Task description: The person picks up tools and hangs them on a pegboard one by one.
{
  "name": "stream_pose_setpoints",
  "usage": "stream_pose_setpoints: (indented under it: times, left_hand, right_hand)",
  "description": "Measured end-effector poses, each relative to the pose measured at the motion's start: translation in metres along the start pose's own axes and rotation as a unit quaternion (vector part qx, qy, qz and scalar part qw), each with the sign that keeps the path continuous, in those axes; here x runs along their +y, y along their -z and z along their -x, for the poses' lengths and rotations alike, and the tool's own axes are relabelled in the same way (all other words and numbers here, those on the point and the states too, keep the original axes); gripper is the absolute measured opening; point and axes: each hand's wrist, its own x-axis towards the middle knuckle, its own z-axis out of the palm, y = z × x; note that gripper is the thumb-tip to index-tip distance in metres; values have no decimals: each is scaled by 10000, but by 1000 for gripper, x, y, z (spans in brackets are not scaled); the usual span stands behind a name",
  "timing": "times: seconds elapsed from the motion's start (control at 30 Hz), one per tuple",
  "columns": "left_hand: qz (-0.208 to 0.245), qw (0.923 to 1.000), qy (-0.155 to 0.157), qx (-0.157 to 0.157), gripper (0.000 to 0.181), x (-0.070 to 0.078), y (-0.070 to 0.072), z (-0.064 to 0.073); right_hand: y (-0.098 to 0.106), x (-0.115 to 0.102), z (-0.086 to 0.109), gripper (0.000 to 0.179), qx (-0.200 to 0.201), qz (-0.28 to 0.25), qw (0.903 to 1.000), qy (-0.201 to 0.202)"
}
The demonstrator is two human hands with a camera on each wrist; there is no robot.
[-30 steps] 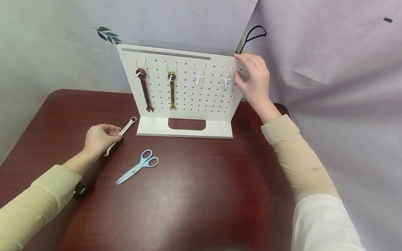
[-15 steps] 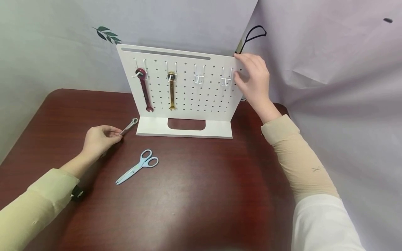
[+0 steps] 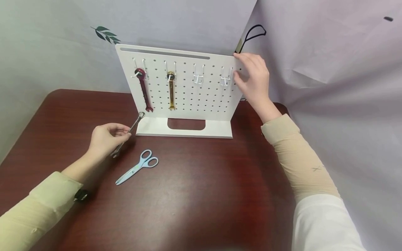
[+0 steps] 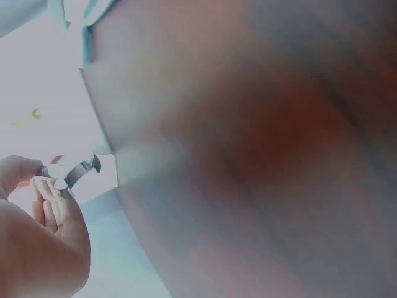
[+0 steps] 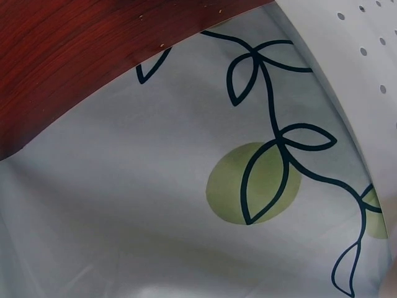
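Note:
My left hand (image 3: 106, 141) pinches a silver combination wrench (image 3: 137, 120) between thumb and fingers, its ring end tilted up at the pegboard's lower left. In the left wrist view the wrench's open end (image 4: 84, 169) sticks out past the fingers. My right hand (image 3: 253, 78) grips the upper right edge of the white pegboard (image 3: 191, 94), thumb on the front face. On its hooks hang a red wrench (image 3: 144, 92) and a gold wrench (image 3: 171, 94). A third hook (image 3: 198, 78) and a fourth hook (image 3: 225, 81) carry nothing. Only a sliver of the right hand shows in the right wrist view.
Light blue scissors (image 3: 138, 167) lie on the dark red-brown table (image 3: 188, 191) in front of the pegboard, close to the left forearm. Behind the board hangs a pale patterned cloth (image 5: 155, 186). A black cord loop (image 3: 255, 32) shows above the right hand.
The left hand first drew back slightly, then moved right and toward the pegboard with the wrench, whose ring end has risen to the board's lower left corner. The right hand stays put.

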Motion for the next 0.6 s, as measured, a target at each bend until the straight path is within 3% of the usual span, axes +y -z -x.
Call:
stream_pose_setpoints:
  times: [0.33,0.6]
  left_hand:
    - [904,9959,-14,-58,24,29,-20,-8]
    - [1815,9832,171,-63,23,54,-35,-17]
  right_hand:
    - [0,0,0,38,17,25,10000,27]
    - [-1,-1,0,39,13,33,10000,32]
